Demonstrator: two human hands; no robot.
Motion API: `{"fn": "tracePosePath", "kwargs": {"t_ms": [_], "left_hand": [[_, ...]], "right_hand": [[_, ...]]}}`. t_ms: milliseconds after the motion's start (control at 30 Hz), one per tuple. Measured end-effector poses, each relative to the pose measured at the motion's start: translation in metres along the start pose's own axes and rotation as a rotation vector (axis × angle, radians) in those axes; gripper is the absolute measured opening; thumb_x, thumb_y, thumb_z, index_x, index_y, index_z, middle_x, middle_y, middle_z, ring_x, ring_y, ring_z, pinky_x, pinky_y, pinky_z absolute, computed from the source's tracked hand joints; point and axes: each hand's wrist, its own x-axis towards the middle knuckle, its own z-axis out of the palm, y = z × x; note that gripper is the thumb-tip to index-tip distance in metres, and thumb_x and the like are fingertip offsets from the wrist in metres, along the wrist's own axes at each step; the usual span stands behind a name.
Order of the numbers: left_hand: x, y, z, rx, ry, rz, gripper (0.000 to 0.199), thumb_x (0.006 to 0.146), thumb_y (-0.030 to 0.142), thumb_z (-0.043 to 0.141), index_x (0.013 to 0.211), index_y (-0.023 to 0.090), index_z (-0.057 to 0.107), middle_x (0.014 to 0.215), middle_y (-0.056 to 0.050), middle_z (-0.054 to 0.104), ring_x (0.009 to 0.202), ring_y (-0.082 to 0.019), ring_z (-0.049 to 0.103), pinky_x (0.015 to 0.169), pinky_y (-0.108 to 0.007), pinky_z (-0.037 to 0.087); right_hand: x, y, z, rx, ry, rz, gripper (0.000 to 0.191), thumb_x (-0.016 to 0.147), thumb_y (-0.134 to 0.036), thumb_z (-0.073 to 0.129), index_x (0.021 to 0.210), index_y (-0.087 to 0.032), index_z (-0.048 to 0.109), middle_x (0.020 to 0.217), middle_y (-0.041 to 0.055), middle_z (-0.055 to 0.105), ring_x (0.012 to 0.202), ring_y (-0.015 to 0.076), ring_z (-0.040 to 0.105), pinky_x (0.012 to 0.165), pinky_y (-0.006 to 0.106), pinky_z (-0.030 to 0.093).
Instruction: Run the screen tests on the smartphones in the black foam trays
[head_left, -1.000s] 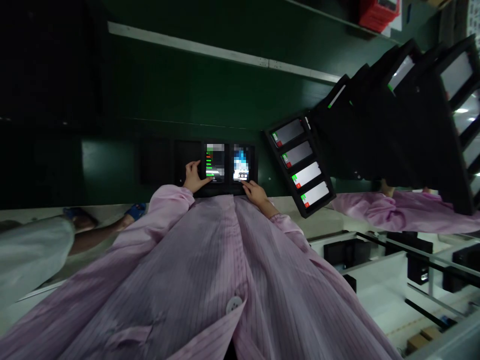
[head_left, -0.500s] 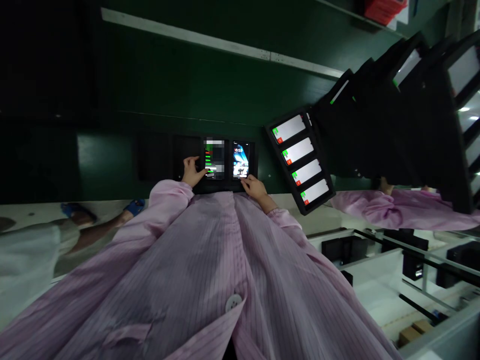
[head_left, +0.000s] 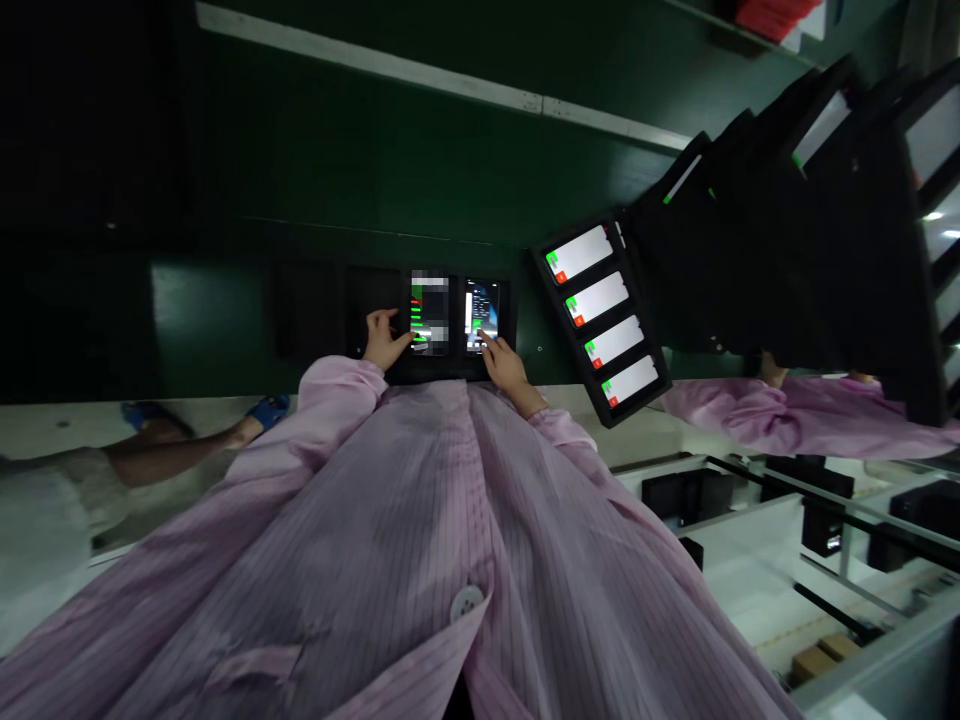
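A black tray (head_left: 373, 300) lies at the near edge of the green table, with two lit phones side by side in its right half. My left hand (head_left: 385, 340) rests at the tray's near side, fingers apart, its fingertip at the lower edge of the left phone (head_left: 430, 305). The right phone (head_left: 481, 300) shows a bright screen with a pale panel. My right hand (head_left: 506, 364) holds nothing; an outstretched finger touches the lower part of that screen.
Right of the tray, a tilted black tray (head_left: 574, 345) holds several white-screened phones. Beyond it stand stacked black trays (head_left: 757, 230). Red items (head_left: 772, 18) lie at the top right. Another person's pink sleeve (head_left: 795, 415) is at the right; someone's sandalled feet show at the left.
My right hand has moved slightly up and left onto the right phone's screen, which has changed from a clock picture to a panel view. My left hand has barely moved.
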Motion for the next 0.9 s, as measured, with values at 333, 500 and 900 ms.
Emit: {"fn": "tracePosePath", "kwargs": {"t_ms": [333,500,900], "left_hand": [[-0.001,0.001,0.001,-0.021,0.019,-0.003,0.053,0.069,0.021,0.082,0.119,0.021,0.063,0.124,-0.009,0.049,0.114,-0.026,0.063,0.112,-0.047,0.058],[-0.001,0.003,0.0,-0.029,0.01,-0.013,0.054,0.069,0.021,0.081,0.12,0.021,0.063,0.124,-0.009,0.048,0.114,-0.026,0.064,0.11,-0.047,0.059],[-0.001,0.007,-0.001,-0.049,0.01,-0.03,0.055,0.067,0.019,0.081,0.118,0.021,0.062,0.127,-0.012,0.051,0.116,-0.029,0.066,0.112,-0.052,0.058]], "right_hand": [[0.004,0.006,0.001,0.045,0.053,0.056,0.054,0.116,-0.033,0.032,0.164,-0.024,0.054,0.136,0.0153,0.07,0.118,0.0275,0.073,0.104,0.035,0.056],[0.008,0.014,0.007,0.118,0.127,0.032,0.053,0.116,-0.033,0.031,0.162,-0.021,0.057,0.138,0.0154,0.071,0.122,0.0269,0.071,0.107,0.036,0.055],[0.009,0.005,-0.004,0.038,0.054,0.093,0.055,0.116,-0.032,0.031,0.167,-0.023,0.05,0.144,0.0168,0.068,0.123,0.0291,0.072,0.105,0.038,0.057]]}}
